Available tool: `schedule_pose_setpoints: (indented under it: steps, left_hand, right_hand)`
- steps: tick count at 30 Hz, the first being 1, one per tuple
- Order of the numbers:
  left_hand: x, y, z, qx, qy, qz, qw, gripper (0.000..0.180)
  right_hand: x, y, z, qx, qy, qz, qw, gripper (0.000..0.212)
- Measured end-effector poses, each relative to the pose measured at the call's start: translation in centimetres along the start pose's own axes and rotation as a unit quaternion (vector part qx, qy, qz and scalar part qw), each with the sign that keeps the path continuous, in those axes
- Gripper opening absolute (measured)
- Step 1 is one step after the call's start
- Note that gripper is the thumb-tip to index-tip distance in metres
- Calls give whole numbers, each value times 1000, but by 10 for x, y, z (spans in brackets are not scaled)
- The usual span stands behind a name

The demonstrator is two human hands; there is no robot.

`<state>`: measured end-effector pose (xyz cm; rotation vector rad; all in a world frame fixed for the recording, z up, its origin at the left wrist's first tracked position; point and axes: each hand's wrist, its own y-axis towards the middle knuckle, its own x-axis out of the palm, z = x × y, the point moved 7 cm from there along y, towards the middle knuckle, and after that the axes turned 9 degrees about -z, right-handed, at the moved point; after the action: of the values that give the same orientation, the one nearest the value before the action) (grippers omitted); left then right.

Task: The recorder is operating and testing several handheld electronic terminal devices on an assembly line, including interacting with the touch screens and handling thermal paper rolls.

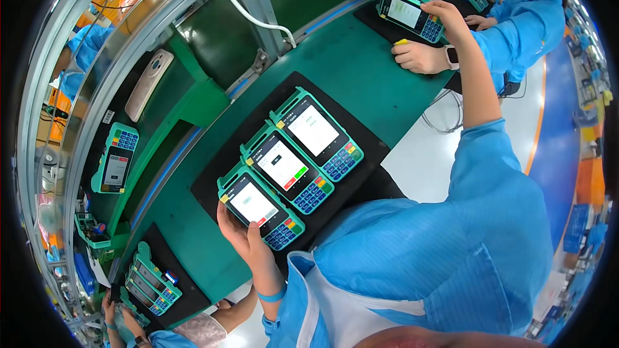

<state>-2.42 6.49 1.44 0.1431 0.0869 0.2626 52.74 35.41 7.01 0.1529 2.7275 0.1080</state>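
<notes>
My left hand (248, 238) grips the side of the leftmost payment terminal (255, 203), thumb over the lower part of its lit screen. Beside it on a black mat (295, 87) lie a middle payment terminal (280, 161) and a right payment terminal (313, 129), both teal-cased with lit screens and keypads. My right arm stretches far to the right. At its end my right hand (451, 19) has its fingers on the edge of another payment terminal (405, 11) on a second mat. Its underside is hidden.
A co-worker's hand with a watch (419, 58) rests close to my right hand, a small yellow thing at its fingertips. On the shelf at left are a phone (148, 84) and a terminal (116, 161). More terminals (151, 280) sit lower left, near another person's hands. A white cable (242, 9) hangs above.
</notes>
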Motion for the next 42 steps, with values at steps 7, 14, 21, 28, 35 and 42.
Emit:
schedule_pose_setpoints:
  steps: [7,14,21,28,35,42]
  left_hand:
    - [-1,2,1,3,-21,-4,1000,65]
    - [1,1,3,-3,-43,-9,999,65]
    - [4,1,9,-4,-30,-27,999,62]
    - [1,-1,6,-7,-31,-14,999,64]
    - [1,3,-4,6,-59,-29,998,69]
    - [0,3,1,-12,2,-33,999,72]
  right_hand:
    - [-6,16,23,27,95,9,995,31]
    - [6,7,20,65,-51,23,996,36]
    - [21,-13,-26,-73,-307,110,943,38]
    - [176,-126,-134,-326,-231,-27,917,22]
    - [264,-166,-99,-141,123,-302,935,52]
    - [283,-182,-112,-189,-64,-287,937,82]
